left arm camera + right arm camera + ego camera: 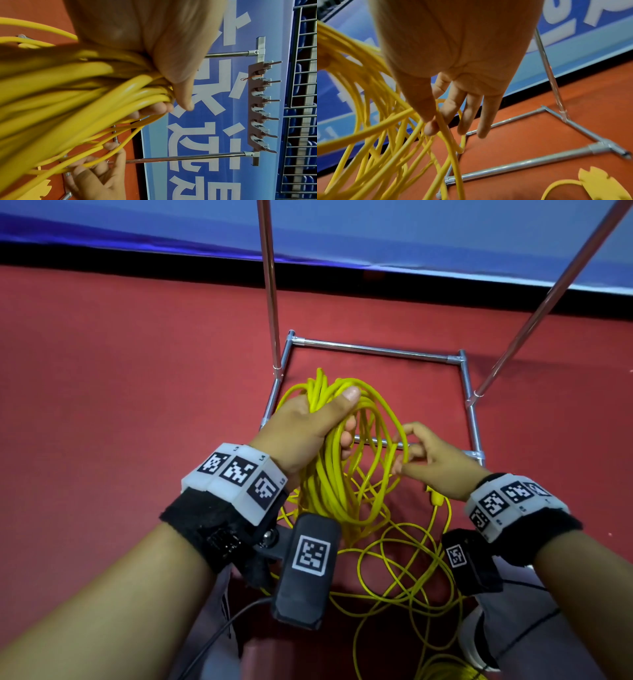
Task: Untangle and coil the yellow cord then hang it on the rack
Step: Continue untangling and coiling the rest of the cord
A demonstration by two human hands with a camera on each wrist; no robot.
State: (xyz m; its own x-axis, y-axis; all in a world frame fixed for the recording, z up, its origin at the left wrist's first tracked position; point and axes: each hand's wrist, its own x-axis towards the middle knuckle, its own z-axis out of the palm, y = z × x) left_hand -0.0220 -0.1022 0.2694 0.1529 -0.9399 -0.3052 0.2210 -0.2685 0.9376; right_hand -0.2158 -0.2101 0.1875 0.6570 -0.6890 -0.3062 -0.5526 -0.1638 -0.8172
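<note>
Nearest the head camera, the forearms and wrist bands frame the yellow cord (329, 474). Its gathered loops hang as a long bundle from the left hand (308, 422), which is wrapped tight around the top of the coil, thumb pressed over the strands. The bundle's long axis runs downward from that fist toward the red floor (102, 405), where the uncoiled remainder lies in loose tangled loops between the person's feet. The right hand (431, 460) sits just to the right of the coil and a little lower, thumb and forefinger pinching a single strand, the other fingers loosely extended. That strand arcs up and left toward the left fist, so the next loop probably has to travel leftward and upward into the holding hand. A yellow plug (436, 498) dangles just under the right wrist. Beyond the coil, the rack (376, 349) shows its metal base frame on the floor; its hook board (257, 108) stands higher, well apart from both hands.
</note>
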